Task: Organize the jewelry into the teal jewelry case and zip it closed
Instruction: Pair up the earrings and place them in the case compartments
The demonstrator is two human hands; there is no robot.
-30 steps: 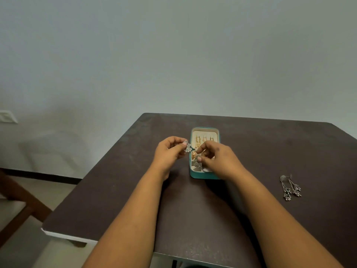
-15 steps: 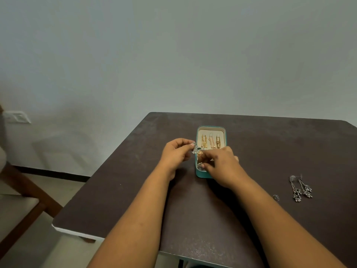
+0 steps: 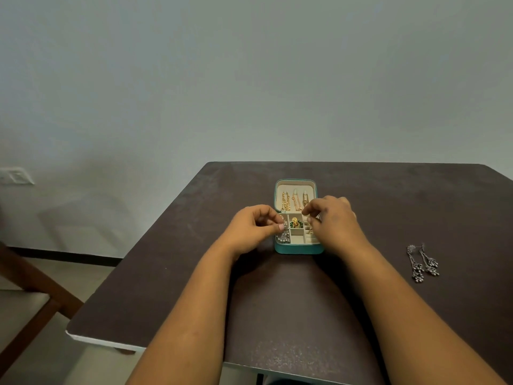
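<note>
The teal jewelry case (image 3: 298, 249) lies open in the middle of the dark table (image 3: 277, 301). Gold chains (image 3: 294, 201) hang in its lid, and a gold and green piece (image 3: 296, 224) sits in a middle compartment. My left hand (image 3: 251, 229) pinches a silver earring (image 3: 283, 237) over the case's front left compartment. Over the case's right side hovers my right hand (image 3: 333, 222), fingers loosely curled and nothing visible in them. A pair of long silver earrings (image 3: 423, 263) lies on the table to the right.
A wooden chair (image 3: 30, 295) stands at the left, beside the table's left edge. A wall switch plate (image 3: 16, 176) is on the wall at far left. The table's near edge runs below my forearms.
My right hand has let go of the silver earring and moved right, uncovering the case's compartments. My left hand has lowered the earring into the front left compartment.
</note>
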